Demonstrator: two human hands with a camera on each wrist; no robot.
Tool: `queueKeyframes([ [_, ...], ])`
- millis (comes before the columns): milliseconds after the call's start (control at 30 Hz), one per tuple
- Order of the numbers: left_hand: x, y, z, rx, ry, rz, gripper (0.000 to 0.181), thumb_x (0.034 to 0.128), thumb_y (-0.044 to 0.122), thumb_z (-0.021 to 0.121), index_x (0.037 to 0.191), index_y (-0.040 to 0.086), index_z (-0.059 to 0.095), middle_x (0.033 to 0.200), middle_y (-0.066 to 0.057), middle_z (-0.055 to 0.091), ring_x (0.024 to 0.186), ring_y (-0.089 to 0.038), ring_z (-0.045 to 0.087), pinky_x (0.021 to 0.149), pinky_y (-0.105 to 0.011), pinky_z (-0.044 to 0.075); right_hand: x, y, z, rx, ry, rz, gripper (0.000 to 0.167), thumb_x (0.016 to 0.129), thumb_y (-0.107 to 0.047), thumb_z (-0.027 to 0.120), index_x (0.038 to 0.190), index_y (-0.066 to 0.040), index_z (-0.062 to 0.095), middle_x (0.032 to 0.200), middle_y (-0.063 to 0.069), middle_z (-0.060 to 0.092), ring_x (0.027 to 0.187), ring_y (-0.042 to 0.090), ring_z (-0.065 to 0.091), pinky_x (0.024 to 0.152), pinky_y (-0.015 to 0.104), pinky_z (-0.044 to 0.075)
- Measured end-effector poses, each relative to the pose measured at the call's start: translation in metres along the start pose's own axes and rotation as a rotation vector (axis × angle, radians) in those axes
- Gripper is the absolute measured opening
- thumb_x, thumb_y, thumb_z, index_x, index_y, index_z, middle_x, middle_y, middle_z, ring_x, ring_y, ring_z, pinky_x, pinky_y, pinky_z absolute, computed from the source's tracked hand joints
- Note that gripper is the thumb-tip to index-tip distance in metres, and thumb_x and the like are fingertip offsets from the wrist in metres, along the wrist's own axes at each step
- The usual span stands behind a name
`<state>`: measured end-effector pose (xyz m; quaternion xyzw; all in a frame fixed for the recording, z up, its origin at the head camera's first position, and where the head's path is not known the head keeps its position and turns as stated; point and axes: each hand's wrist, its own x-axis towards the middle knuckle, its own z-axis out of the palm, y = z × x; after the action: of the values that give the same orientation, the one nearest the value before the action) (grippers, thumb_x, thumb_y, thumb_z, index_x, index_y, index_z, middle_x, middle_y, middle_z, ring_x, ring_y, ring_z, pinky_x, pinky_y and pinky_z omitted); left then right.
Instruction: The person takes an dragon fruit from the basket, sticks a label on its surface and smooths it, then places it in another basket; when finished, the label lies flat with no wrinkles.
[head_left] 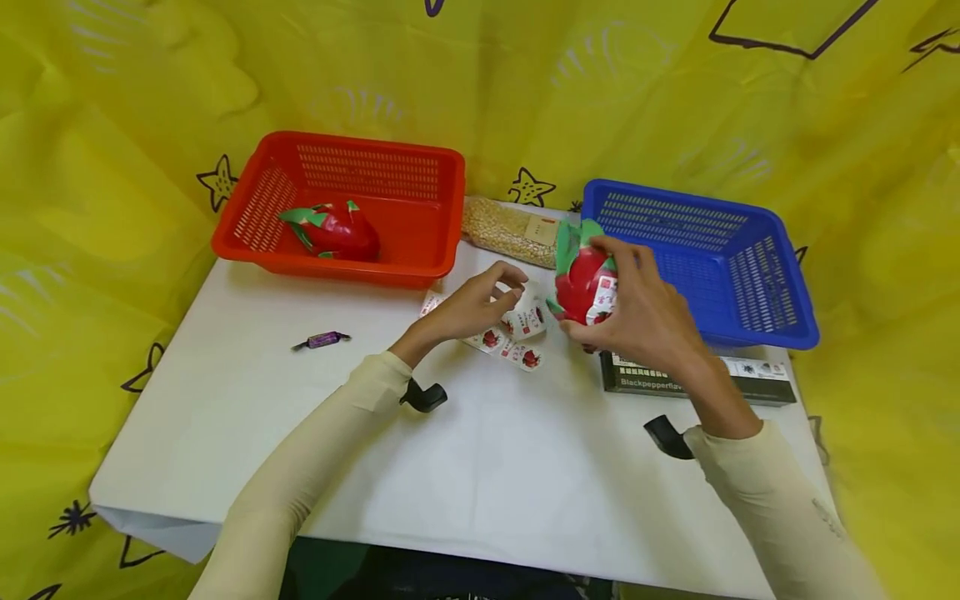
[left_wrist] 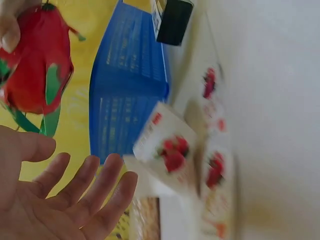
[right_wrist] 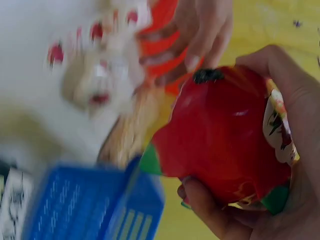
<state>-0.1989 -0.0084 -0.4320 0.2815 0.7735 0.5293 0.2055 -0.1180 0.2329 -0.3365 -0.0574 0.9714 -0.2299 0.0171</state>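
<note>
The red dragon fruit is up in the air over the white tabletop, close to the left end of the blue basket. The right hand holds it, with the thumb on one side and fingers on the other. The left hand holds nothing; its fingers are loose and spread a bit, near the strip of stickers. The dragon fruit has a smooth, shiny skin, so it may be a bit slippery. It looks like a toy one, so it is probably light, and one hand seems plenty to carry it. How hard or squishy it is, the pictures cannot tell. The green leaf tips stick out and look thin, so they might bend or snap if someone tugs them. The best place to hold it is likely the fat red middle, with a soft squeeze. Fingers should stay off the white sticker on its side, because rubbing could wrinkle it or lift its edge.
</note>
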Motion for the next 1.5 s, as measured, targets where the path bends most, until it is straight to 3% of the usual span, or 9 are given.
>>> queueKeyframes([
  [133,0.021,0.011,0.011,0.040,-0.041,0.045,0.038,0.1125,0.017,0.051,0.147,0.002,0.049,0.148,-0.017,0.057,0.126,-0.030,0.061,0.108,-0.042,0.053,0.007,0.025,-0.020,-0.016,-0.009,0.022,0.106,0.082,-0.044,0.087,0.165,-0.022,0.026,0.151,0.028,0.037,0.122,0.051,0.056,0.084,0.069,0.059],
  [300,0.040,0.022,0.025,0.095,-0.060,0.047,0.043,0.1111,0.015,0.054,0.153,0.005,0.046,0.156,-0.013,0.051,0.126,-0.027,0.061,0.105,-0.038,0.054,0.016,0.053,-0.038,-0.062,-0.057,0.043,0.104,0.083,-0.043,0.087,0.164,-0.019,0.027,0.152,0.031,0.034,0.123,0.055,0.053,0.086,0.071,0.057],
  [467,0.056,0.026,0.038,0.156,-0.061,0.022,0.054,0.1114,0.020,0.053,0.162,0.013,0.036,0.168,-0.010,0.031,0.133,-0.026,0.056,0.104,-0.038,0.055,0.028,0.076,-0.053,-0.116,-0.124,0.042,0.098,0.083,-0.049,0.086,0.156,-0.015,0.031,0.149,0.034,0.034,0.114,0.058,0.055,0.083,0.072,0.057],
  [667,0.074,0.027,0.047,0.228,-0.033,0.005,0.064,0.1121,0.032,0.053,0.168,0.014,0.026,0.177,-0.006,0.012,0.151,-0.027,0.043,0.120,-0.042,0.043,0.051,0.099,-0.061,-0.144,-0.207,0.016,0.096,0.082,-0.047,0.089,0.152,-0.013,0.033,0.143,0.030,0.038,0.112,0.056,0.058,0.082,0.066,0.060],
  [800,0.078,0.023,0.050,0.262,-0.021,-0.015,0.069,0.1112,0.032,0.054,0.169,0.013,0.022,0.178,-0.005,0.008,0.163,-0.025,0.021,0.129,-0.045,0.028,0.069,0.110,-0.057,-0.164,-0.287,-0.033,0.097,0.080,-0.047,0.090,0.152,-0.013,0.033,0.143,0.027,0.040,0.112,0.053,0.060,0.082,0.062,0.062],
  [900,0.079,0.022,0.053,0.262,-0.026,-0.019,0.070,0.1107,0.031,0.055,0.169,0.012,0.021,0.179,-0.005,0.006,0.164,-0.025,0.014,0.130,-0.047,0.025,0.080,0.119,-0.051,-0.202,-0.327,-0.074,0.098,0.080,-0.045,0.090,0.153,-0.014,0.032,0.142,0.026,0.041,0.107,0.049,0.064,0.080,0.060,0.063],
  [1167,0.080,0.022,0.060,0.275,-0.057,-0.004,0.070,0.1110,0.034,0.054,0.169,0.015,0.020,0.179,-0.002,0.004,0.165,-0.023,0.013,0.129,-0.047,0.027,0.096,0.135,-0.036,-0.252,-0.357,-0.128,0.099,0.079,-0.040,0.091,0.154,-0.013,0.031,0.143,0.028,0.040,0.095,0.042,0.066,0.076,0.057,0.063],
  [1500,0.082,0.020,0.059,0.267,-0.040,-0.004,0.070,0.1111,0.034,0.054,0.170,0.017,0.019,0.179,-0.003,0.003,0.163,-0.027,0.020,0.123,-0.053,0.037,0.123,0.132,-0.024,-0.241,-0.418,-0.113,0.097,0.079,-0.041,0.091,0.153,-0.016,0.032,0.149,0.027,0.037,0.100,0.045,0.066,0.080,0.061,0.060],
])
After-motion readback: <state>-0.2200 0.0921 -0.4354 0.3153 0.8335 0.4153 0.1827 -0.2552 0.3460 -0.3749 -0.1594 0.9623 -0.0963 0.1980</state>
